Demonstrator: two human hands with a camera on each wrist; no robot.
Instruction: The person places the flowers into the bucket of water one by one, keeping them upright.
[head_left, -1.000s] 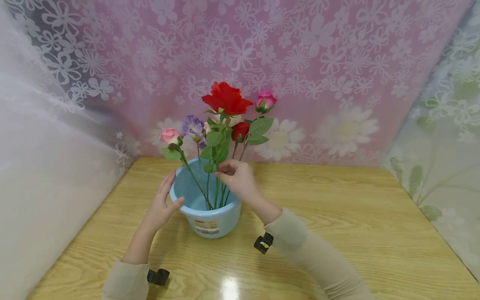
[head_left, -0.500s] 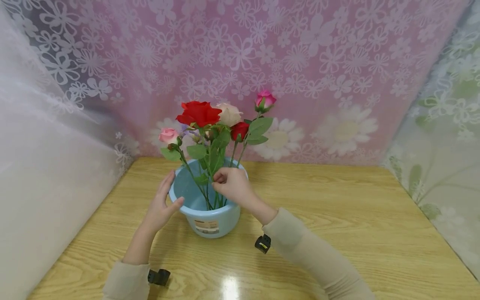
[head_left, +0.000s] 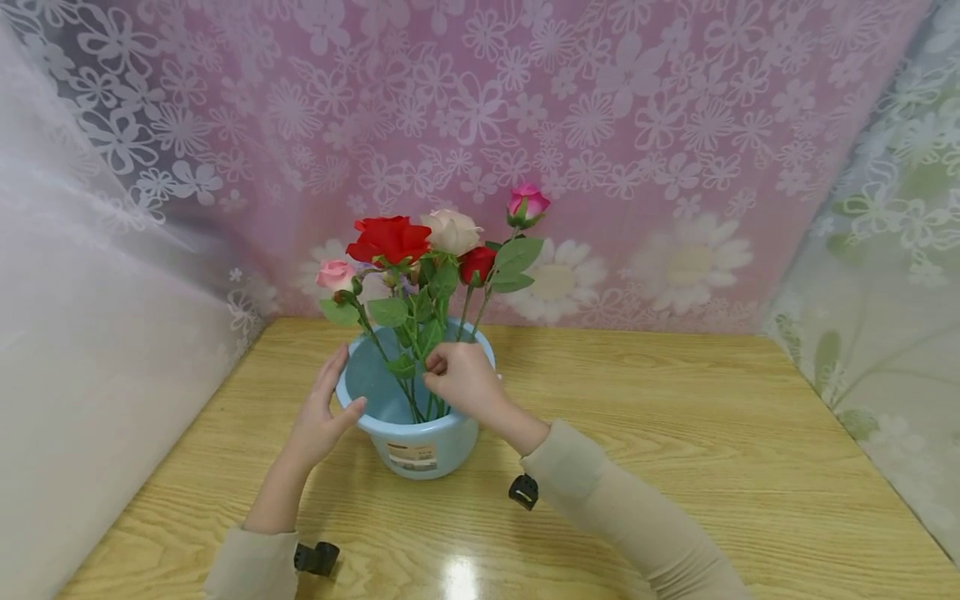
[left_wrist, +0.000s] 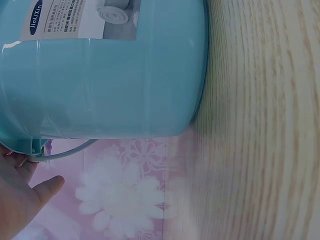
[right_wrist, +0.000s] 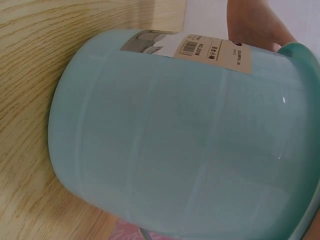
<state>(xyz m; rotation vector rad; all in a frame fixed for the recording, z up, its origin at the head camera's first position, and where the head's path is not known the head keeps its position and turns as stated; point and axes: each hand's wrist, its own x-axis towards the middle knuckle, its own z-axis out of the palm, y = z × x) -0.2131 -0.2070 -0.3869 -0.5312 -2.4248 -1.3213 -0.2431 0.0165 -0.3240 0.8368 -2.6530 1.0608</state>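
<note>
A light blue plastic bucket (head_left: pixel 442 450) stands upright on the table. Artificial flowers lean inside it: a large red rose (head_left: pixel 388 240), a cream rose (head_left: pixel 452 232), a smaller red rose (head_left: pixel 477 265), a bright pink bud (head_left: pixel 527 206) and a pale pink rose (head_left: pixel 335 275). A purple flower is mostly hidden behind the big red one. My left hand (head_left: pixel 322 408) rests against the bucket's left rim, thumb spread and fingers fairly straight. Over the right part of the opening, my right hand (head_left: pixel 467 379) pinches the large red rose's stem between thumb and curled fingers.
The wood-grain table (head_left: pixel 660 433) extends around the bucket. Behind it hangs a pink floral curtain (head_left: pixel 570 125), with a whitish sheet (head_left: pixel 97 317) on the left and a pale floral one on the right. A thin handle (left_wrist: pixel 70 152) hangs at the bucket's side.
The large red rose has moved left and down, uncovering the cream rose and covering the purple flower. My right hand has lowered slightly with its stem; my left hand has stayed at the rim.
</note>
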